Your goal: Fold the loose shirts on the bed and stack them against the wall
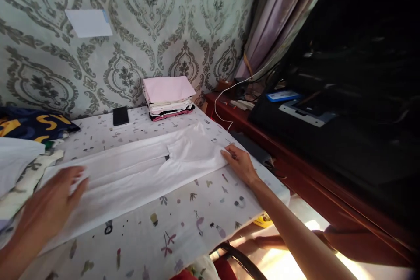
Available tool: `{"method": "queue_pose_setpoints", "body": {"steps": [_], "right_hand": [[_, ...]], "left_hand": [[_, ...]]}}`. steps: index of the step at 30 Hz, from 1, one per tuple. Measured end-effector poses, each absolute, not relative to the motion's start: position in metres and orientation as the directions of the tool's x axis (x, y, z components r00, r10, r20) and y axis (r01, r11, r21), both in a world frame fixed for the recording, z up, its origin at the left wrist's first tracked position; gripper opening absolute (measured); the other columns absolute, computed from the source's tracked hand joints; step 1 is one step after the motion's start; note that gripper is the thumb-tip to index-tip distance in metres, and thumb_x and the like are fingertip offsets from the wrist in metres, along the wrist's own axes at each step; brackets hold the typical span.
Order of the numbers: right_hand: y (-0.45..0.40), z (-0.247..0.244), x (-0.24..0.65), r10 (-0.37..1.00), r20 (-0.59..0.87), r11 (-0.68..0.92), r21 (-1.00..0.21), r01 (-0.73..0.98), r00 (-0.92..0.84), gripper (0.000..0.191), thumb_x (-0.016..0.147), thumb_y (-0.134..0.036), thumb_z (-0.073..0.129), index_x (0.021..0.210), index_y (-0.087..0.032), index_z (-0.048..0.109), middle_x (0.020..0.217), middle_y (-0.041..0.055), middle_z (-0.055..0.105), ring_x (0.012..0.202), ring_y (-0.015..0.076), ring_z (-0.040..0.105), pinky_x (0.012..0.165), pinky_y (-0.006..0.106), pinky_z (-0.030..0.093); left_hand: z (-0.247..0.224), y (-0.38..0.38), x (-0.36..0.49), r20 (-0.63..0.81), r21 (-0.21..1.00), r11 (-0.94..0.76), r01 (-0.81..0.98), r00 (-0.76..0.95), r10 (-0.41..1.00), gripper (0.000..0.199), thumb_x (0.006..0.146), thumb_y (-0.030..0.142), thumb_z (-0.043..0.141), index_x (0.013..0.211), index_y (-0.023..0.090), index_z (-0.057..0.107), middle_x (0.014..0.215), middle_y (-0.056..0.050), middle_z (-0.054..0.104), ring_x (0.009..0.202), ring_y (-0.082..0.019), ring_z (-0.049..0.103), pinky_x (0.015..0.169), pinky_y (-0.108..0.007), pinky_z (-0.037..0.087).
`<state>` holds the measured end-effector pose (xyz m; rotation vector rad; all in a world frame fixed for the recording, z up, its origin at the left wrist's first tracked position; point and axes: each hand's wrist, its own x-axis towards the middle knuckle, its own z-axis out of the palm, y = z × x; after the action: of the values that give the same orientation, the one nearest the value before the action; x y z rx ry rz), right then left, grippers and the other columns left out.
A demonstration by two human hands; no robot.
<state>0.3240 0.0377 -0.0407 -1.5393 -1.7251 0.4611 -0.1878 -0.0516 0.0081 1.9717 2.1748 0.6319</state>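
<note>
A white shirt [131,175] lies folded into a long strip across the patterned cloth, with a small dark tag showing at a fold. At its right end, my right hand [241,164] pinches the edge of the fabric between thumb and fingers. My left hand [54,205] is over the shirt's left part, a little blurred, its thumb and fingers apart with nothing held. Whether its fingertips touch the fabric I cannot tell. Beyond the shirt stands a neat stack of folded clothes [170,100], with a pink piece on top.
A black phone [120,116] lies near the wall. Loose clothes, one navy with yellow letters [42,124], are heaped at the left. The patterned cloth [141,236] covers the work surface. To the right are a reddish wooden stand [288,148], a white cable [218,96] and a large dark screen [357,74].
</note>
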Motion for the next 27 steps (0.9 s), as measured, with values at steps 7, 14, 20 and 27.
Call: {"method": "queue_pose_setpoints", "body": {"steps": [7, 14, 20, 27], "right_hand": [[0.035, -0.038, 0.326, 0.958, 0.288, 0.210, -0.697, 0.685, 0.000, 0.033, 0.091, -0.050, 0.049, 0.078, -0.021, 0.061, 0.062, -0.0024, 0.053, 0.059, 0.0153, 0.045, 0.058, 0.028, 0.036], [0.034, -0.037, 0.328, 0.954, 0.299, 0.223, -0.626, 0.748, -0.033, 0.027, 0.093, -0.041, 0.047, 0.080, -0.022, 0.060, 0.067, 0.0009, 0.062, 0.064, 0.0175, 0.053, 0.064, 0.029, 0.038], [0.038, -0.043, 0.329, 0.946, 0.323, 0.192, -0.539, 0.820, -0.009, 0.017, 0.088, -0.031, 0.050, 0.083, -0.022, 0.062, 0.065, 0.0020, 0.060, 0.070, 0.0204, 0.057, 0.076, 0.033, 0.039], [0.039, -0.043, 0.332, 0.951, 0.307, 0.145, -0.561, 0.815, 0.042, 0.021, 0.081, -0.024, 0.051, 0.096, -0.021, 0.066, 0.063, -0.0012, 0.057, 0.063, 0.0180, 0.054, 0.074, 0.032, 0.040]], "left_hand": [[0.025, 0.094, 0.027, 0.075, 0.420, -0.313, 0.852, 0.312, 0.947, 0.019, 0.089, 0.033, 0.048, 0.091, 0.021, 0.063, 0.098, -0.006, 0.072, 0.093, -0.023, 0.066, 0.081, -0.032, 0.049], [-0.010, 0.146, 0.078, 0.049, 0.319, -0.250, 0.914, 0.248, 0.968, 0.014, 0.089, 0.032, 0.057, 0.090, 0.020, 0.063, 0.095, -0.008, 0.071, 0.093, -0.026, 0.065, 0.077, -0.032, 0.046], [-0.012, 0.149, 0.066, 0.190, 0.393, -0.346, 0.852, 0.292, 0.937, 0.012, 0.095, 0.025, 0.045, 0.090, 0.021, 0.055, 0.091, -0.003, 0.067, 0.084, -0.018, 0.061, 0.076, -0.027, 0.044], [-0.015, 0.144, 0.069, 0.124, 0.194, -0.346, 0.918, 0.327, 0.937, 0.014, 0.099, 0.029, 0.043, 0.104, 0.023, 0.055, 0.093, -0.005, 0.071, 0.088, -0.022, 0.065, 0.070, -0.029, 0.038]]}}
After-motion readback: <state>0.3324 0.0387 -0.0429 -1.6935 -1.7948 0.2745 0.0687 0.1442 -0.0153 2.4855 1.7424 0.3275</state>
